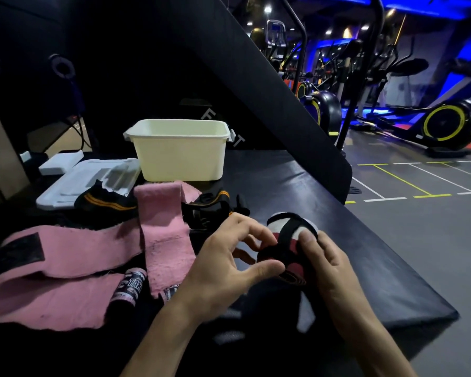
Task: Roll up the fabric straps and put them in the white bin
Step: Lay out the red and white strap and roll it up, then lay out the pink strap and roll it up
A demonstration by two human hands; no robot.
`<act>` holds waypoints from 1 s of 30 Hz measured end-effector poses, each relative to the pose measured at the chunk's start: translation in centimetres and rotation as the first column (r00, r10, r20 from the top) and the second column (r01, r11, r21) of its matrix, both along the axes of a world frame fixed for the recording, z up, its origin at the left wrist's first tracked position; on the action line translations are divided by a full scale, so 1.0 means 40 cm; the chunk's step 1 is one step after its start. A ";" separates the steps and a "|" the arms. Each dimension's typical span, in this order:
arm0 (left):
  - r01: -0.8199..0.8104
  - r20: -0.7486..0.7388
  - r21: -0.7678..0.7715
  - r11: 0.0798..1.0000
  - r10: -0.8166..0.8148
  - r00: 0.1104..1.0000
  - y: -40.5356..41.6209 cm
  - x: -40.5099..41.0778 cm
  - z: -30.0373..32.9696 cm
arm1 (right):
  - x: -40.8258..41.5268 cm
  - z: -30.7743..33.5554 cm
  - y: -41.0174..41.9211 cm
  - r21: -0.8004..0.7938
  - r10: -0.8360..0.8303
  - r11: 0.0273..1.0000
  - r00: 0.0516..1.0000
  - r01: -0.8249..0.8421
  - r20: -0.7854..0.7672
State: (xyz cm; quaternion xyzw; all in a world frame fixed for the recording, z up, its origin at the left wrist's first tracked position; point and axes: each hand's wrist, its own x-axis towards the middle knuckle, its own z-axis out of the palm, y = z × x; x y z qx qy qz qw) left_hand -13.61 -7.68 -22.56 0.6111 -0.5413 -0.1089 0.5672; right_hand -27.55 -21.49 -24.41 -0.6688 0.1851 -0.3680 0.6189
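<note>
We are working both hands at one strap [286, 240], a black, red and white one at the near right of the dark surface [351, 257]. Our right hand [329, 268] is gripping its rolled part, thumb pressing on top; our left hand [229, 262] is pinching it between thumb and fingertips. Its loose end is trailing toward us. Pink straps [74, 265] are lying spread at our left. The bin [180, 151] is standing beyond them, well apart from our hands.
</note>
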 end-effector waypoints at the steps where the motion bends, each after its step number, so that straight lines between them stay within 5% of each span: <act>1: -0.017 0.029 -0.001 1.000 0.017 0.999 0.001 0.001 0.001 | -0.001 0.003 0.005 -0.002 -0.004 1.000 1.000 0.004 0.007; 16: -0.077 0.191 0.032 0.997 0.069 0.979 0.017 0.051 -0.007 | 0.069 0.007 0.034 -0.068 -0.158 0.986 0.987 0.155 -0.038; 25: -0.075 0.074 0.053 0.996 0.071 0.995 0.054 0.085 0.022 | 0.086 0.017 0.047 -0.005 -0.103 0.995 0.989 0.103 -0.104; 30: -0.244 0.157 0.117 0.963 0.225 0.962 0.101 0.132 0.037 | 0.151 0.079 0.026 -0.196 -0.087 0.979 0.979 0.051 -0.182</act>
